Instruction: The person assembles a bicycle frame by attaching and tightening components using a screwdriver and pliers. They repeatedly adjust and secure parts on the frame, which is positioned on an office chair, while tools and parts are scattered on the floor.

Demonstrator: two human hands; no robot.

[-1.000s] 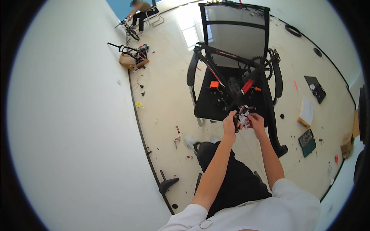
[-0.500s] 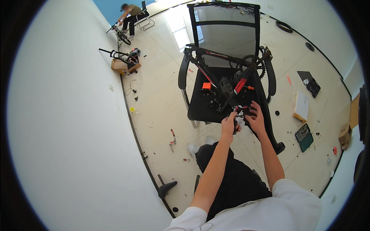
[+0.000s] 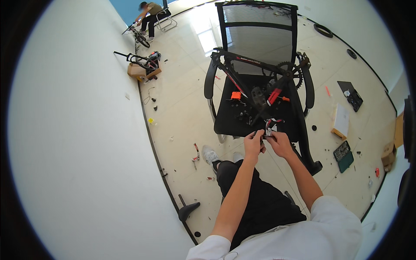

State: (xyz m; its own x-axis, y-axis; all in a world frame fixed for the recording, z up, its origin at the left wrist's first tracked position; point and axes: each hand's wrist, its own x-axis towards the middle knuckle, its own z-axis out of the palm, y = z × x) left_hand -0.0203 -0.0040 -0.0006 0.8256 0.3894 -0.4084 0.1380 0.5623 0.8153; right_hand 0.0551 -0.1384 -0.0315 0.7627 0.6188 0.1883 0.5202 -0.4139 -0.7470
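Just beyond the front edge of the chair seat, my two hands are close together. My right hand (image 3: 281, 144) pinches a small silver, black and red bike part (image 3: 271, 126). Beside it, my left hand (image 3: 253, 144) is closed, its fingers bent round something dark that they mostly hide. A black and red bicycle frame (image 3: 255, 61) lies across the black office chair (image 3: 229, 123), with its chainring (image 3: 298, 76) near the right armrest. Small dark parts (image 3: 244, 117), an orange block-shaped thing (image 3: 235, 95) and an orange-handled tool (image 3: 284, 99) rest on the seat.
A saddle (image 3: 189, 211) lies by the left wall, and a red and black part (image 3: 196, 151) on the floor. To the right are a white box (image 3: 340, 121), an open green case (image 3: 345, 161) and a black tool case (image 3: 354, 99). Another person (image 3: 150, 17) sits far left beside a bike.
My right hand has gone from spread fingers to a pinch on the small part. Both hands have drawn slightly lower and nearer to me. The view has shifted a little.
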